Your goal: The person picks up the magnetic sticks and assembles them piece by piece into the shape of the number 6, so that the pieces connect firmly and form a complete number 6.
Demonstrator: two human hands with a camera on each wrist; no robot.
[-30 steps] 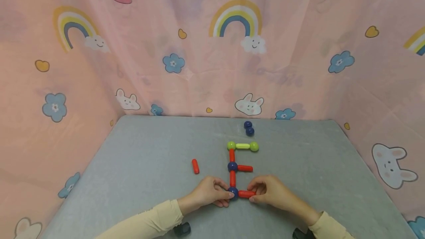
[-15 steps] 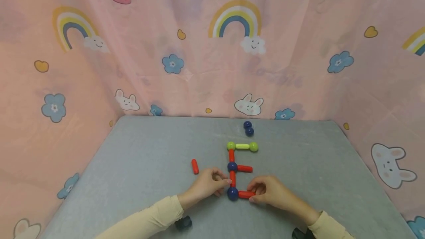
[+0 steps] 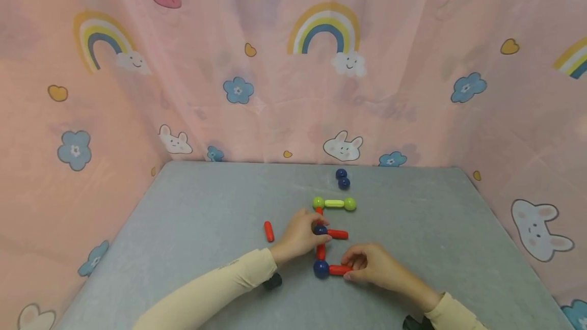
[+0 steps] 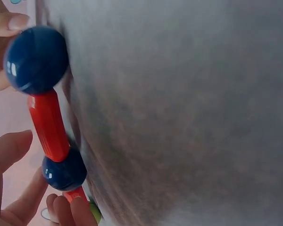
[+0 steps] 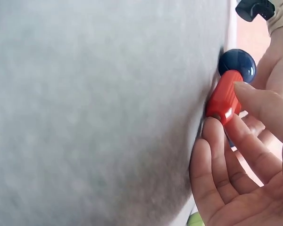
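Observation:
Blue magnetic balls, red magnetic rods and a green end piece form an E-like shape on the grey table. My left hand [image 3: 302,233] is at the middle blue ball [image 4: 64,169], its fingers curled round the far side of the ball and the red rod beyond. In the left wrist view its thumb stands a little off, beside the red rod [image 4: 49,126] between the two blue balls. My right hand [image 3: 373,266] pinches the free end of the bottom red rod [image 5: 225,98]. That rod's other end meets the bottom blue ball [image 3: 321,269].
A loose red rod [image 3: 269,231] lies left of the shape. Two blue balls [image 3: 342,179] sit together near the back edge. A green rod [image 3: 334,203] with green balls tops the shape, and another red rod [image 3: 338,234] sticks out right from the middle ball.
My left hand has left the bottom blue ball and moved away from me, up along the red rod to the middle ball. My right hand stays on the bottom red rod.

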